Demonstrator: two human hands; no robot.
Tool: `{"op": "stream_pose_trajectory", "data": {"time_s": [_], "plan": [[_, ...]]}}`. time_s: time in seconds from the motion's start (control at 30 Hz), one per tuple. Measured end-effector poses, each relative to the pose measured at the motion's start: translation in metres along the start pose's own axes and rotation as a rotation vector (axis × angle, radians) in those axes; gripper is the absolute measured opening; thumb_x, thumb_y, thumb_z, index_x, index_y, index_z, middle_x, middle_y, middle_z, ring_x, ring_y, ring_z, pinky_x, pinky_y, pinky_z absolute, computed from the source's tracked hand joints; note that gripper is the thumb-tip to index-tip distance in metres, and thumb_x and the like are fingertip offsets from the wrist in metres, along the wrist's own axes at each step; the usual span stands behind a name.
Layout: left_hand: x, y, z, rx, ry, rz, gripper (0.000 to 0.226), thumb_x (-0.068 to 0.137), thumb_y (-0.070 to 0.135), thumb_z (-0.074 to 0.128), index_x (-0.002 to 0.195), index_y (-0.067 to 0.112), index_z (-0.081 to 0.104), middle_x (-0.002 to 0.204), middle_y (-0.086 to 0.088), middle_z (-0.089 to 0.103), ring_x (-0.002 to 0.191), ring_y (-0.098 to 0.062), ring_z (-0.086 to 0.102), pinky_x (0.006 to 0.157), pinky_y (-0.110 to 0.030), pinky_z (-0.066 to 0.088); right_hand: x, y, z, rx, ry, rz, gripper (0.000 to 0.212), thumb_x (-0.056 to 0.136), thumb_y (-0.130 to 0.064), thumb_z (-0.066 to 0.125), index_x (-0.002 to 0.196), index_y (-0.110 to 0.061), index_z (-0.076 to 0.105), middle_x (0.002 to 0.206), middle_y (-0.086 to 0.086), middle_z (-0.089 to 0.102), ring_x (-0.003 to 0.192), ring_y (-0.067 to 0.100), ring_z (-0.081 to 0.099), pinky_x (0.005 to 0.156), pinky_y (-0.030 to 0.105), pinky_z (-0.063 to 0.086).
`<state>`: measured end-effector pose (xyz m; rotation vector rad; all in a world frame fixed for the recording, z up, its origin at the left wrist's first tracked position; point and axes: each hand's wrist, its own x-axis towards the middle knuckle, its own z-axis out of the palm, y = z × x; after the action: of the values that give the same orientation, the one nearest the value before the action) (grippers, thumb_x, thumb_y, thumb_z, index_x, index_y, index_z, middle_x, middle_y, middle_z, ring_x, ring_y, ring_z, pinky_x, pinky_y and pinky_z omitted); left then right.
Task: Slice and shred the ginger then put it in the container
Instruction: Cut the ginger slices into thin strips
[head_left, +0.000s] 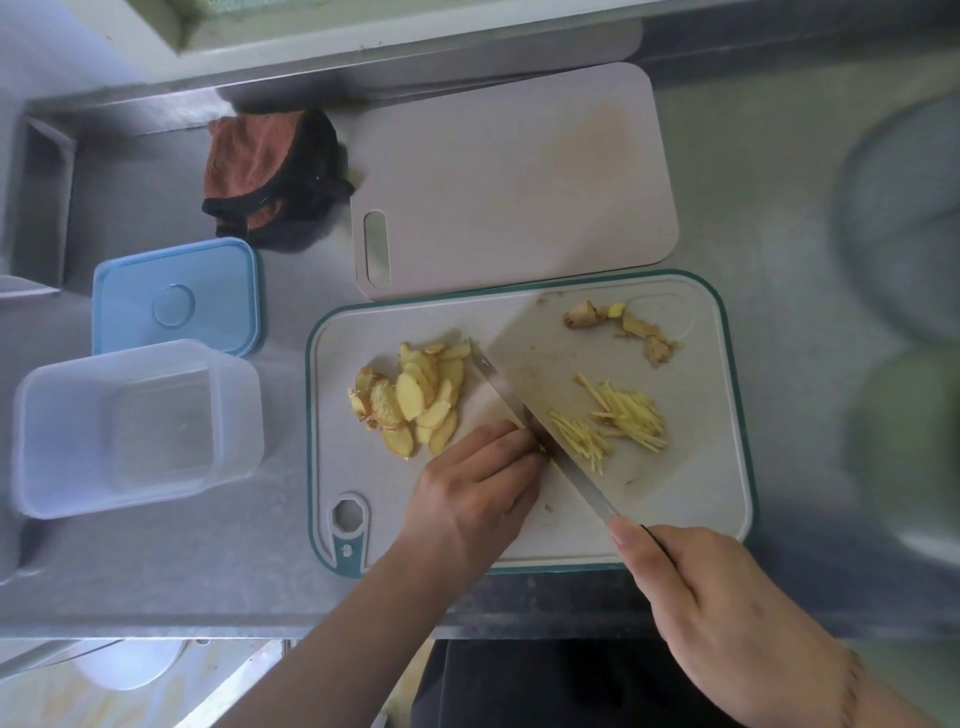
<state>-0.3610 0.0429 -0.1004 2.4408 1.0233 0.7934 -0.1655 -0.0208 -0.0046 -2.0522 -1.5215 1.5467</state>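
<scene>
Steel counter (753, 218), teal-rimmed board (727, 415): we shred ginger.
Our left hand (475, 491) curls fingertips onto slices at the knife (524, 415); our right hand (722, 613) grips its handle; ginger slices (415, 397) left, shreds (613, 421) right.

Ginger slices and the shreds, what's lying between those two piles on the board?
In the head view, the knife blade lies between the slices and the shreds, with the left hand holding ginger against it.

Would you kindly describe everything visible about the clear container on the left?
The clear container is a rectangular tub of translucent, whitish plastic with rounded corners. It stands upright and open on the metal counter, nothing visible inside. Its blue lid lies flat just behind it. Neither hand touches it.
</scene>
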Motion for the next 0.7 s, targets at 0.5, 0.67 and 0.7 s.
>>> {"op": "stream_pose_trajectory", "data": {"time_s": [0.5,0.67,0.7], "plan": [[0.000,-0.002,0.000,0.018,-0.025,0.009,0.007,0.090,0.003,0.074,0.095,0.003,0.079,0.103,-0.008,0.075,0.100,-0.023,0.071,0.092,-0.034,0.057,0.017,0.003,0.007,-0.023,0.047,0.000,0.059,0.080,-0.068,0.016,0.052,-0.020,0.033,0.042,-0.008,0.043,0.045,0.009,0.041,0.051,0.023,0.035],[-0.002,-0.001,-0.001,0.028,-0.013,0.018,0.007,0.088,0.004,0.077,0.096,0.003,0.079,0.101,-0.008,0.074,0.099,-0.024,0.071,0.095,-0.032,0.055,0.014,0.013,-0.001,-0.007,0.108,-0.029,0.069,0.078,-0.078,0.014,0.052,-0.018,0.033,0.045,-0.001,0.042,0.041,0.010,0.039,0.046,0.024,0.031],[-0.003,-0.001,-0.001,0.021,-0.007,0.013,0.008,0.089,0.004,0.076,0.096,0.002,0.079,0.101,-0.009,0.074,0.100,-0.024,0.070,0.096,-0.031,0.055,0.012,0.013,0.000,0.000,0.100,-0.033,0.068,0.077,-0.079,0.015,0.052,-0.017,0.033,0.045,0.000,0.042,0.042,0.010,0.039,0.046,0.024,0.031]]}}
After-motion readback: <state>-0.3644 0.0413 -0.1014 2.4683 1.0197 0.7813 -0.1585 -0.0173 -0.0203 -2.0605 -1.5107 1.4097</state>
